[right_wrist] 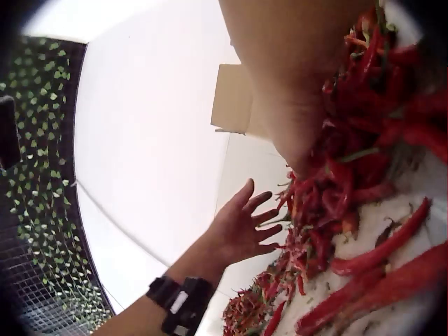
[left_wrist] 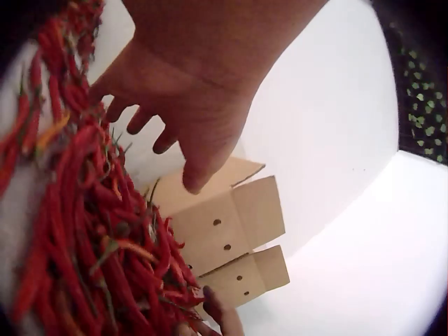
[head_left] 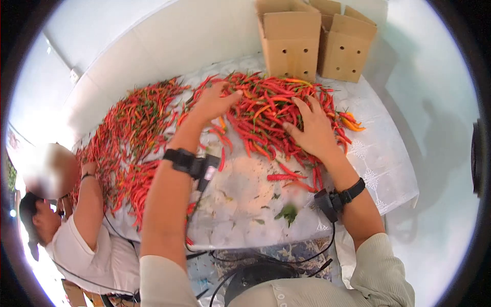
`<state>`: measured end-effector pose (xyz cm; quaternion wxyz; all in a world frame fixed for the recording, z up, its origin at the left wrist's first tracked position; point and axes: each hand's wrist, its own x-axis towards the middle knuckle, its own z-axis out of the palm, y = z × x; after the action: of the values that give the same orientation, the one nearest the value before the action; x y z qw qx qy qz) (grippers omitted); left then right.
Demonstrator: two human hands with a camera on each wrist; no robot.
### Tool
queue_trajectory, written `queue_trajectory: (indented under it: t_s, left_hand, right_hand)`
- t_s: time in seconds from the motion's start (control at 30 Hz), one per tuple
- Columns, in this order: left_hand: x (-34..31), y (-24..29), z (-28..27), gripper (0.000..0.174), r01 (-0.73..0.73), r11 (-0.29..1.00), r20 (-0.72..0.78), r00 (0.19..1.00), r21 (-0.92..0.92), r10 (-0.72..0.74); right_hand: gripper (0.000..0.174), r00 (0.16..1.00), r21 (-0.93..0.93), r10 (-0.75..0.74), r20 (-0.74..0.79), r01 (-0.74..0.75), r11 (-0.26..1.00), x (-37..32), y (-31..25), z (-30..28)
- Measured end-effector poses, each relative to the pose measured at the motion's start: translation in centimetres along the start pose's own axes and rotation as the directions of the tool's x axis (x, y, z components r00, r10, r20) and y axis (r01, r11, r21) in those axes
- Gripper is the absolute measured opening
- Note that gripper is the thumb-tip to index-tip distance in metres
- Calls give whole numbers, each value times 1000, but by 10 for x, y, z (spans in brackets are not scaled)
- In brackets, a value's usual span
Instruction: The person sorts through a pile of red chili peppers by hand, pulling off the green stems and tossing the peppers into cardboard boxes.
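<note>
A heap of red chili peppers [head_left: 261, 110], with a few orange ones among them, lies on a table covered with a white patterned cloth. Over the left side of this heap is my left hand [head_left: 217, 101], fingers spread and thumb out. The left wrist view shows that hand [left_wrist: 189, 105] above the peppers with nothing in its fingers. My right hand [head_left: 314, 130] rests on the heap's right side, fingers apart among the peppers. Part of it is hidden by the wrist in the right wrist view, where peppers [right_wrist: 343, 175] lie against it.
Two cardboard boxes [head_left: 291, 43] with open flaps stand at the back of the table. A wider spread of chilies [head_left: 135, 120] covers the left, where another person [head_left: 84, 225] reaches in. Loose green leaves [head_left: 289, 214] lie near the front edge. Cables run from the wrist cameras.
</note>
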<state>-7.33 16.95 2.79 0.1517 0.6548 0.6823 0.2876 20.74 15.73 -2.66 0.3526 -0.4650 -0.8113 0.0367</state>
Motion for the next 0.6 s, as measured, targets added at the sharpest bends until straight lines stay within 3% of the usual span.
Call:
queue_trajectory:
  t_s: [0.07, 0.1, 0.2, 0.23, 0.37, 0.47, 0.6]
  left_hand:
    - [33, 11, 35, 75, -6, 997, -98, 995, -80, -2]
    - [46, 12, 50, 78, -8, 992, -143, 990, -124, -10]
    - [74, -5, 95, 80, -30, 993, -142, 990, -114, 13]
    - [63, 10, 90, 78, -16, 1000, 8, 1000, 20, 16]
    - [26, 22, 97, 69, 14, 1000, -59, 998, -7, -14]
    - [-18, 38, 79, 66, 52, 991, 45, 998, -123, -47]
    - [-80, 50, 74, 57, -16, 997, -82, 997, -81, 10]
  right_hand:
    - [73, 996, 3, 64, -61, -64, 998, 2, 1, -3]
    - [81, 995, 16, 93, -42, -92, 996, 4, 6, -4]
    - [81, 995, 22, 74, 74, -76, 997, 7, 17, 0]
    - [77, 993, 7, 62, 96, -63, 998, 9, 18, 0]
    - [67, 996, 126, -67, 59, 60, 990, 8, 25, 6]
    - [63, 975, 263, -171, 143, 129, 956, 8, 16, -8]
    - [42, 915, 434, -358, 187, 250, 865, 8, 21, -23]
